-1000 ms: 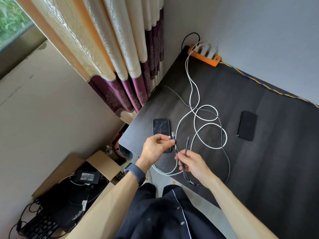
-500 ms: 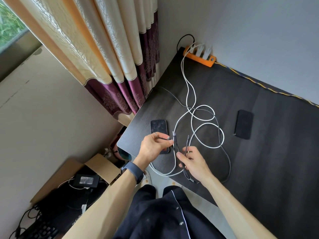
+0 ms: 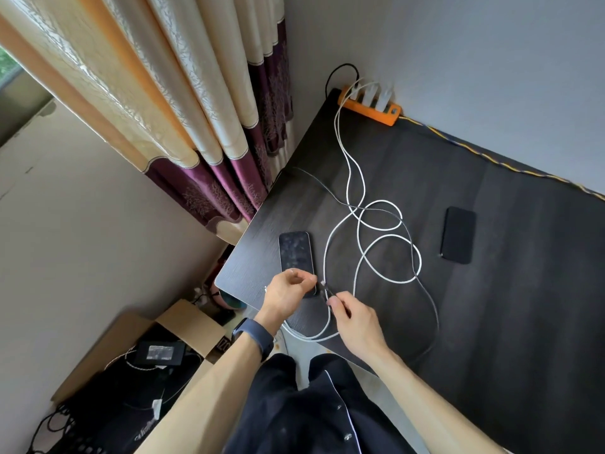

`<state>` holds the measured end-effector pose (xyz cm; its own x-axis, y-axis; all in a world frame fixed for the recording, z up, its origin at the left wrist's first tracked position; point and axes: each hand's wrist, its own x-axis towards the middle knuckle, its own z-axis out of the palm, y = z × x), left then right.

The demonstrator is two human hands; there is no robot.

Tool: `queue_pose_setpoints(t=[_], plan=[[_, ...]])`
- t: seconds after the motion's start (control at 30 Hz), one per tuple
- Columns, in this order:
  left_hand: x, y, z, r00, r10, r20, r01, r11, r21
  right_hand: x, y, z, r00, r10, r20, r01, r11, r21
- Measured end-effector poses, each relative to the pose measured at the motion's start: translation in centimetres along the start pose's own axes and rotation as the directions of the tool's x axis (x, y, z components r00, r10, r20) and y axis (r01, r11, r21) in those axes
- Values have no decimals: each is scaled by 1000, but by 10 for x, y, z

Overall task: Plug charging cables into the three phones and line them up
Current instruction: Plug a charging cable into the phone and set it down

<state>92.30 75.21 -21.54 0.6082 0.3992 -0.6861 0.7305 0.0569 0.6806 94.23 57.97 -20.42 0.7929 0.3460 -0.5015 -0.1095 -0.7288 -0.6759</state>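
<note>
On the black table (image 3: 491, 322) a phone with a dusty screen (image 3: 295, 252) lies near the left edge, and a second dark phone (image 3: 457, 234) lies further right. No third phone is in view. White charging cables (image 3: 389, 253) and a thin dark cable (image 3: 429, 299) run in loops from an orange power strip (image 3: 370, 104). My right hand (image 3: 355, 317) pinches cable ends, with a plug (image 3: 324, 285) sticking up from its fingertips. My left hand (image 3: 288, 290) is curled over the near end of the dusty phone, fingertips beside that plug; contact is unclear.
A curtain (image 3: 203, 126) hangs left of the table's far corner. On the floor below the left edge, an open cardboard box (image 3: 183, 326) holds a black power adapter (image 3: 160, 352) and tangled cords. A yellow-striped cord (image 3: 491, 158) runs along the wall.
Both hands have dropped lower toward the near table edge. The upright cable ends between them are now bunched at my right fingertips, and my left hand has closed over the phone's near end.
</note>
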Motion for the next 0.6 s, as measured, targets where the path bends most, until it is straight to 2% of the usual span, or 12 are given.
queue_pose_setpoints(t=[0.07, 0.17, 0.37, 0.43, 0.5, 0.6], plan=[[15, -13, -3, 990, -62, -125, 84, 980, 178, 3, 9, 1, 998, 56, -12, -56, 998, 3], [36, -24, 1, 970, -140, -201, 195, 938, 288, 9, 17, 1, 994, 109, -24, -108, 993, 45], [58, -10, 36, 919, -99, -381, 286, 833, 474, 15, 25, 3, 988, 140, -73, -134, 988, 74], [66, -7, 42, 916, -134, -379, 318, 819, 477, 14, 27, 1, 985, 145, -97, -135, 986, 99], [75, -12, 40, 906, -219, -362, 363, 841, 402, 13, 28, 0, 983, 143, -111, -132, 986, 104], [80, -16, 26, 940, -247, -237, 315, 894, 320, 8, 26, -3, 985, 136, -110, -123, 985, 118]])
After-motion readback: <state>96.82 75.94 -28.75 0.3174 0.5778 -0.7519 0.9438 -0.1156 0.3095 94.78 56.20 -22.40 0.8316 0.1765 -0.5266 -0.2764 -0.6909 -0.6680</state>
